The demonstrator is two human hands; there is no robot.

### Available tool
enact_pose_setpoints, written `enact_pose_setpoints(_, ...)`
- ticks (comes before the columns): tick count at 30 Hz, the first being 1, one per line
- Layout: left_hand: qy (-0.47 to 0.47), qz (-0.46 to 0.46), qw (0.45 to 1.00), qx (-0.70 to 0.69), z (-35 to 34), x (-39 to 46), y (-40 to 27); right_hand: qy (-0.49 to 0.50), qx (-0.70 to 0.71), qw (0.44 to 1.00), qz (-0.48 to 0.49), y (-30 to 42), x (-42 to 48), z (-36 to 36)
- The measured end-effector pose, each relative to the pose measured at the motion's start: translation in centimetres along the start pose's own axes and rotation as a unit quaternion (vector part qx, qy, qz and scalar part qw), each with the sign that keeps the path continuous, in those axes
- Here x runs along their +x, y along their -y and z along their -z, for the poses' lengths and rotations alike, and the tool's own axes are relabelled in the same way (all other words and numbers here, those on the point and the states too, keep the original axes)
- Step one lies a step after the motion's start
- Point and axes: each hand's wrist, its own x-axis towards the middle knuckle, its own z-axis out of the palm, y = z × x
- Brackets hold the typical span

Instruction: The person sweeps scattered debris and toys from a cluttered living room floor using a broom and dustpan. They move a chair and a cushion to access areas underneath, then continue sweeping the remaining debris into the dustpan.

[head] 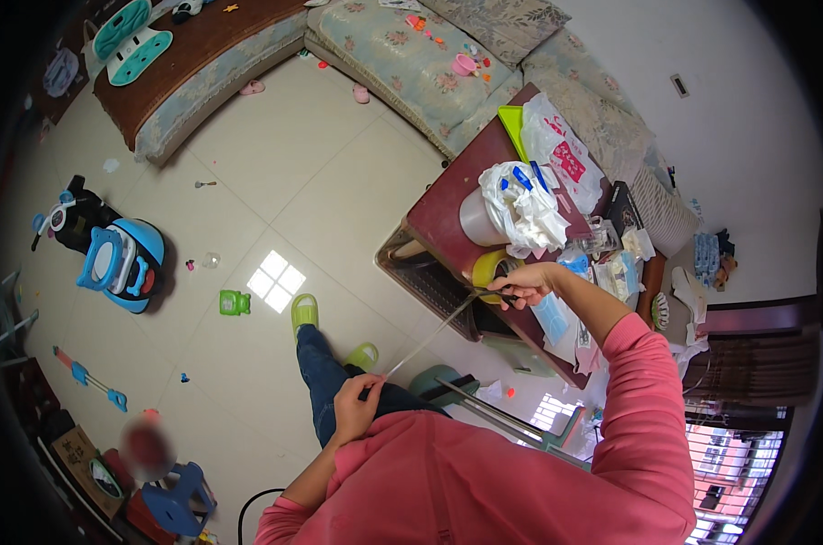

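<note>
Between my two hands a thin, pale strip of tape or cord (428,338) is pulled taut on a slant. Its lower end is pinched in the fingers of my left hand (357,407), in front of my pink top. My right hand (526,283) grips dark-handled scissors (503,294), whose blades lie at the strip's upper end. Right beside the scissors, a roll of yellow tape (484,271) stands at the edge of the dark red table (428,216). Whether the strip comes off that roll cannot be told.
On the table are a pale bin (478,216) stuffed with white plastic bags, a printed plastic bag (563,153) and a blue face mask (551,319). A green-based stand with metal poles (497,411) is near my legs. A toy scooter (122,262) and a blue stool (178,499) stand left.
</note>
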Motion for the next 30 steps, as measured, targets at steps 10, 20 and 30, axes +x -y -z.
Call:
enact_pose_setpoints(10,0.004,0.018,1.0,-0.011,0.2,-0.3,-0.1,-0.004,-0.053,0.999,0.003,0.1,-0.5,0.0)
enact_pose_setpoints(20,-0.039,0.065,0.996,-0.043,0.6,-0.6,1.5,-0.039,-0.087,0.995,0.01,1.0,-1.1,-0.1)
enact_pose_setpoints(30,-0.051,0.01,0.997,0.057,3.7,1.0,1.5,-0.075,-0.141,0.987,-0.015,2.9,-2.6,-3.0)
